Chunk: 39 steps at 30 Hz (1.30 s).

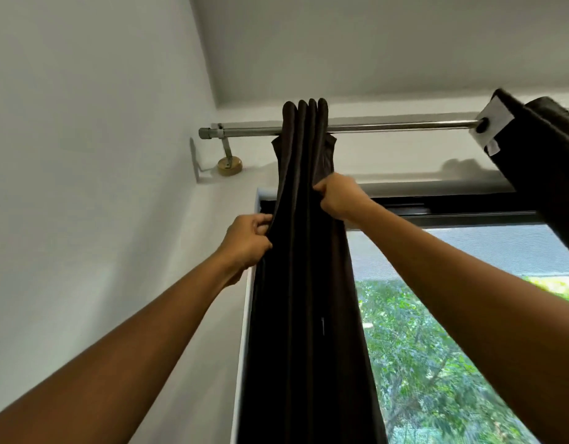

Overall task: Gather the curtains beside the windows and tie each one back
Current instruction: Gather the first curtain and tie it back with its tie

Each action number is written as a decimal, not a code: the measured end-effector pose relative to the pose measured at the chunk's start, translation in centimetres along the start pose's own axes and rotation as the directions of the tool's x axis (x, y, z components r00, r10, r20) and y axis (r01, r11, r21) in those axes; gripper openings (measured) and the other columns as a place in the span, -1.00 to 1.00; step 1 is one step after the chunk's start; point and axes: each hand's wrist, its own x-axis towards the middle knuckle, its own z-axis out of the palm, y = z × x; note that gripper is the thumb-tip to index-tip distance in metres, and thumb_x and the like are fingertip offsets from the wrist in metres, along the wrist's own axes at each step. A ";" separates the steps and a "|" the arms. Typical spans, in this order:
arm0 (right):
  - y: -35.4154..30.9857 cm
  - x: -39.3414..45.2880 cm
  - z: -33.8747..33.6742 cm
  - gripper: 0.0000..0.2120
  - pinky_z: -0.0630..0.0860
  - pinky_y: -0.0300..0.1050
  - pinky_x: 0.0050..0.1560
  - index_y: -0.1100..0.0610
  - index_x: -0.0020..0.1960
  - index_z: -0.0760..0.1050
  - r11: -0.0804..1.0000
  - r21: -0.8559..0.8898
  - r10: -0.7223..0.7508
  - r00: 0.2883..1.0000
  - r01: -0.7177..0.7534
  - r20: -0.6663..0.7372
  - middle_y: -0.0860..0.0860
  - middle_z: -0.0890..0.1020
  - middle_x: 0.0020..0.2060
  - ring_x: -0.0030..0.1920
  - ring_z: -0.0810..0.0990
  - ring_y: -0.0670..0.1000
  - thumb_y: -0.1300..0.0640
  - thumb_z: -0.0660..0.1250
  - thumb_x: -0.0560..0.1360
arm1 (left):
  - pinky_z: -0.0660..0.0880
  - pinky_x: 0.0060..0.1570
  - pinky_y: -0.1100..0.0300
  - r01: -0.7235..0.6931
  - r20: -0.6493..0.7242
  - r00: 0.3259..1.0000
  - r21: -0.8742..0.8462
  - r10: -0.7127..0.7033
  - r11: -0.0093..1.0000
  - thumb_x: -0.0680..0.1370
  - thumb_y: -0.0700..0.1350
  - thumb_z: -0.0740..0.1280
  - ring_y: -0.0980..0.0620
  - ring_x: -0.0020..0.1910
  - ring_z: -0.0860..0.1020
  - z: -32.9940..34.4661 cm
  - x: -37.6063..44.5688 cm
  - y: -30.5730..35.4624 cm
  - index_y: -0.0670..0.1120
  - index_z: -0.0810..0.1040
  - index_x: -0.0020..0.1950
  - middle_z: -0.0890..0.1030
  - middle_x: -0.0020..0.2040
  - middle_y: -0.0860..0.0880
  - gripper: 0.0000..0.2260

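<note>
A dark brown curtain [305, 283] hangs bunched in narrow folds from a metal rod [388, 127], at the left side of the window [443, 331]. My left hand [246, 243] pinches the curtain's left edge below the rod. Higher up, my right hand [339, 198] grips the folds on the right edge. Both arms reach upward. A second dark curtain [539, 161] hangs from the rod at the far right, its white-backed grommet end [492, 123] facing the bare stretch of rod.
The rod ends at a bracket [227, 152] fixed to the wall near the left corner. A white wall [84, 187] runs along the left, and the ceiling [372, 43] is close above. Green trees show through the glass.
</note>
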 end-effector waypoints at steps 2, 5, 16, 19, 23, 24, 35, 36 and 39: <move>1.0 -1.6 -0.5 -0.61 0.52 0.06 0.13 0.18 0.27 0.47 0.998 0.005 0.058 0.998 -0.058 -0.032 0.19 0.54 0.09 0.06 0.55 0.25 0.33 0.19 0.46 | 0.57 0.04 0.16 0.021 -0.021 1.000 0.019 -0.021 1.000 0.43 -0.50 0.25 -0.04 0.09 0.59 0.7 0.1 -0.5 -0.21 0.42 0.35 0.60 0.17 -0.12 -0.49; 1.8 -4.1 -0.6 -0.72 0.46 -0.04 -0.09 0.24 0.17 0.45 0.989 -0.015 0.150 0.988 -0.150 -0.025 0.16 0.50 -0.07 -0.13 0.48 0.19 0.33 0.22 0.47 | 0.53 -0.12 0.29 0.068 -0.058 0.996 0.056 -0.064 0.996 0.40 -0.47 0.33 -0.08 0.11 0.59 1.8 -0.6 -1.4 -0.21 0.41 0.37 0.59 0.19 -0.17 -0.46; 1.8 -18.4 1.0 -0.54 0.33 -0.07 -0.19 0.21 0.32 0.27 0.915 -0.336 0.246 0.969 -0.222 0.032 0.18 0.52 0.18 0.11 0.53 0.23 0.38 0.20 0.43 | 0.48 -0.40 0.11 0.087 -0.124 0.989 0.088 -0.076 0.992 0.35 -0.46 0.31 -0.10 -0.41 0.52 5.7 -8.9 -6.2 -0.38 0.54 -0.18 0.57 -0.31 -0.34 -0.92; 1.1 -23.0 1.5 -0.27 0.42 -0.04 0.14 0.23 0.53 -0.04 0.922 -0.355 0.183 0.982 -0.156 0.045 0.16 0.12 0.52 0.45 0.26 0.16 0.34 0.25 0.47 | 0.61 -0.24 -0.04 0.136 -0.131 0.984 0.104 -0.122 0.985 0.36 -0.42 0.34 -0.21 -0.25 0.62 5.8 -11.6 -6.3 -0.35 0.59 -0.08 0.62 -0.21 -0.31 -0.84; -1.2 -29.1 2.8 -0.55 0.49 -0.01 0.18 0.24 0.31 0.46 0.961 -0.256 -0.123 0.990 0.101 -0.071 0.15 0.49 0.32 0.28 0.52 0.14 0.15 0.36 0.45 | 0.52 -0.39 0.25 0.186 -0.133 0.977 0.173 -0.165 0.967 0.36 -0.43 0.32 -0.13 -0.36 0.57 4.7 -14.8 -4.2 -0.35 0.57 -0.26 0.57 -0.37 -0.24 -0.95; -1.9 -30.4 2.7 -0.64 0.54 -0.04 0.06 0.18 0.24 0.52 0.971 -0.206 -0.133 0.991 0.124 -0.032 0.08 0.57 0.24 0.18 0.59 0.12 0.05 0.32 0.49 | 0.40 -0.50 0.39 0.201 -0.133 0.975 0.193 -0.177 0.960 0.36 -0.44 0.32 -0.04 -0.43 0.49 4.6 -15.4 -3.5 -0.30 0.53 -0.34 0.50 -0.44 -0.16 -0.89; -2.3 -38.5 4.8 -0.50 0.15 -0.23 -0.49 0.08 -0.37 0.15 0.983 -0.060 0.182 0.919 -0.171 0.350 -0.05 0.30 -0.47 -0.49 0.26 -0.09 -0.18 0.32 0.49 | 0.52 -0.20 0.12 0.269 -0.145 0.961 0.308 -0.234 0.913 0.36 -0.46 0.29 -0.01 -0.32 0.45 6.3 -21.2 -0.5 -0.12 0.42 -0.36 0.50 -0.33 -0.13 -0.74; -1.9 -39.4 5.1 -0.51 0.17 -0.22 -0.48 0.08 -0.37 0.15 0.980 -0.064 0.201 0.912 -0.191 0.358 -0.06 0.31 -0.47 -0.48 0.29 -0.08 -0.14 0.32 0.51 | 0.53 -0.24 0.10 0.277 -0.146 0.959 0.307 -0.242 0.911 0.35 -0.46 0.31 0.00 -0.35 0.45 6.5 -22.0 -0.5 -0.19 0.49 -0.34 0.50 -0.36 -0.15 -0.81; -0.9 -42.2 6.2 -0.66 0.36 -0.15 -0.33 0.12 -0.29 0.27 0.968 -0.068 0.247 0.893 -0.240 0.377 -0.02 0.40 -0.37 -0.30 0.49 0.05 0.02 0.30 0.56 | 0.55 -0.12 0.10 0.308 -0.140 0.949 0.228 -0.282 0.924 0.37 -0.40 0.40 -0.07 -0.25 0.60 7.0 -24.5 -0.8 -0.22 0.61 -0.14 0.64 -0.21 -0.23 -0.86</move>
